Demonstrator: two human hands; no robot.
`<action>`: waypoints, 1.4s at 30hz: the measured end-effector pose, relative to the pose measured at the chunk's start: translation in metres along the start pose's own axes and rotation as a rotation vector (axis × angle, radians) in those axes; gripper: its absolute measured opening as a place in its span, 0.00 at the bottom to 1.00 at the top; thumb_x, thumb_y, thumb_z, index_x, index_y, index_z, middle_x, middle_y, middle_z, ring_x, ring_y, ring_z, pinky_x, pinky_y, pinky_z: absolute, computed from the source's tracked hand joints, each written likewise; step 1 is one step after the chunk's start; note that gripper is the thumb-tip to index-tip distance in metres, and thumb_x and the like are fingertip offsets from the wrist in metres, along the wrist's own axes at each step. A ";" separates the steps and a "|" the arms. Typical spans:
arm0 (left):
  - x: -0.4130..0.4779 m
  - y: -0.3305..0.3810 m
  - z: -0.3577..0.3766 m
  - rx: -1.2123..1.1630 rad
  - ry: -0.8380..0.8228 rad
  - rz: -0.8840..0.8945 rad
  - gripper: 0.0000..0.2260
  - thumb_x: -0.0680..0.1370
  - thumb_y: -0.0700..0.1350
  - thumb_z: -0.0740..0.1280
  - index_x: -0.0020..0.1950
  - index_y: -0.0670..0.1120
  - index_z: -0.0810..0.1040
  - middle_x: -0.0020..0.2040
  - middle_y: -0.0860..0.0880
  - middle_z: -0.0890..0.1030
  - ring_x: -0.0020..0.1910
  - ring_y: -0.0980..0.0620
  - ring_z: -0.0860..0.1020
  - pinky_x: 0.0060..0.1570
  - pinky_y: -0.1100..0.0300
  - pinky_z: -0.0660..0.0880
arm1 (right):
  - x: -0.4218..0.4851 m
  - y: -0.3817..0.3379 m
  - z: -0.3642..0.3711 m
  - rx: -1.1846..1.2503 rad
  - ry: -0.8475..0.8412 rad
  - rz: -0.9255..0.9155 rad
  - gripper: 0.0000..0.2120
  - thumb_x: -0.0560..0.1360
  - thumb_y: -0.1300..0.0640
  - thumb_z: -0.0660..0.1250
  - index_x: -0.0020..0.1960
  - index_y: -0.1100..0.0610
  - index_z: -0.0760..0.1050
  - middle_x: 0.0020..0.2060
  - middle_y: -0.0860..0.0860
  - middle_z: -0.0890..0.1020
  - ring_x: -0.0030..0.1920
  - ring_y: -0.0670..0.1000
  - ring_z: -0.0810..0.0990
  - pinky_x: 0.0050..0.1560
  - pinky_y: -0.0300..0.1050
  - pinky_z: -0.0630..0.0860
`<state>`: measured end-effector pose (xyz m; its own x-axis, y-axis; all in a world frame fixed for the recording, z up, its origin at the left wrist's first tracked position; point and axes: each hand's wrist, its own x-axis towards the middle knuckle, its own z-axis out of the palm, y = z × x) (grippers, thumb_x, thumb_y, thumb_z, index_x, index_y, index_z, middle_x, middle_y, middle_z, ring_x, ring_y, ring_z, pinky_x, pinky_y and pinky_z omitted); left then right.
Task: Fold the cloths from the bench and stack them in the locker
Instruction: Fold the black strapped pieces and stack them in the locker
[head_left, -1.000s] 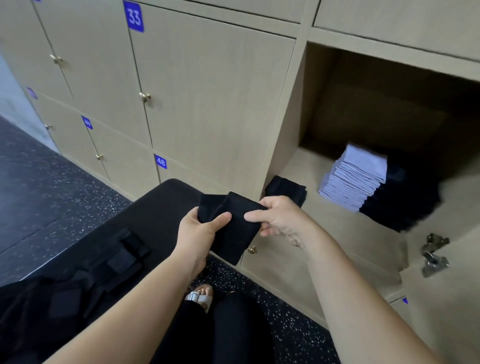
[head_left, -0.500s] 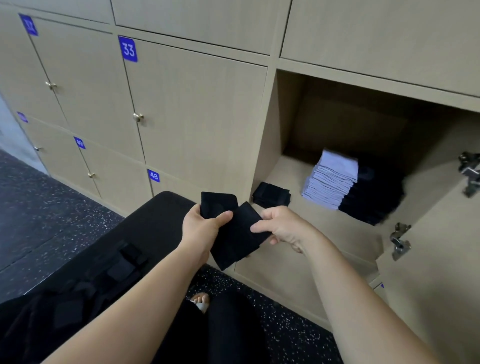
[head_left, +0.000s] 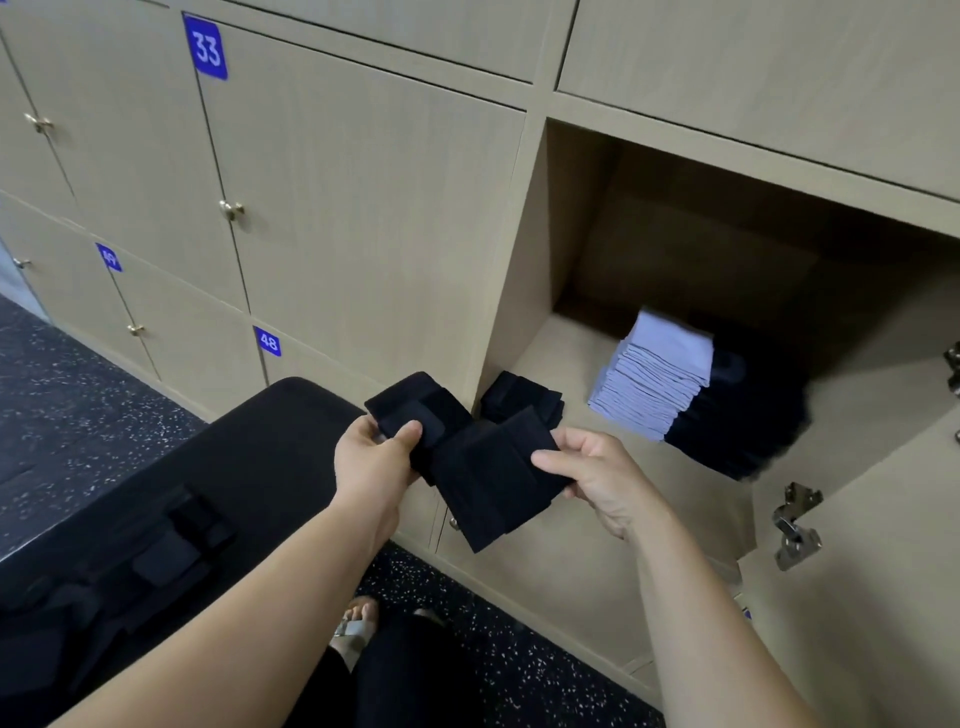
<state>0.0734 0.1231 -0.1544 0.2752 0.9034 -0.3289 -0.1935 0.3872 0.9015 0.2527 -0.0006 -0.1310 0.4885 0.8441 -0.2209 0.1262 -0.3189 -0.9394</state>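
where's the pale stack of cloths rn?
Head view, right of centre: the pale stack sits on the floor of the open locker, beside a black stack on its right.

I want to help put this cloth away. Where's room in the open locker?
Bare shelf floor lies between the small black pile at front left and the lilac stack, and before that stack. Right side is crowded: lilac stack against black stack.

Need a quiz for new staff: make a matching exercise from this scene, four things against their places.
Things:
1 held cloth
2 lilac stack
3 small black pile
4 loose cloths

Places:
A on the bench
B front left corner of the locker
C between left hand and right hand
D mid-locker, beside the black stack

Pairs: 1-C, 2-D, 3-B, 4-A
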 end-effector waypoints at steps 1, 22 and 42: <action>0.007 -0.001 0.000 -0.004 0.041 0.009 0.07 0.78 0.38 0.68 0.56 0.43 0.78 0.52 0.43 0.83 0.50 0.45 0.83 0.50 0.48 0.81 | 0.005 0.003 -0.003 -0.006 -0.017 0.009 0.05 0.75 0.62 0.68 0.44 0.54 0.79 0.37 0.46 0.83 0.36 0.44 0.77 0.35 0.37 0.67; 0.061 -0.043 0.001 0.078 -0.066 -0.058 0.09 0.78 0.36 0.67 0.57 0.44 0.78 0.47 0.46 0.86 0.48 0.46 0.84 0.46 0.49 0.82 | 0.154 0.029 -0.010 0.447 0.656 0.316 0.08 0.73 0.65 0.72 0.43 0.61 0.72 0.36 0.51 0.75 0.31 0.50 0.72 0.21 0.32 0.70; 0.055 -0.035 -0.005 0.062 -0.104 -0.037 0.10 0.78 0.35 0.67 0.58 0.44 0.78 0.48 0.46 0.86 0.49 0.46 0.84 0.46 0.49 0.82 | 0.139 0.040 0.000 -0.498 0.823 0.112 0.20 0.73 0.52 0.71 0.62 0.55 0.72 0.55 0.51 0.78 0.51 0.56 0.79 0.41 0.45 0.67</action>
<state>0.0907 0.1601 -0.2058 0.3779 0.8633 -0.3344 -0.1241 0.4051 0.9058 0.3256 0.1039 -0.1994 0.9479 0.2915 0.1283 0.3005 -0.6853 -0.6633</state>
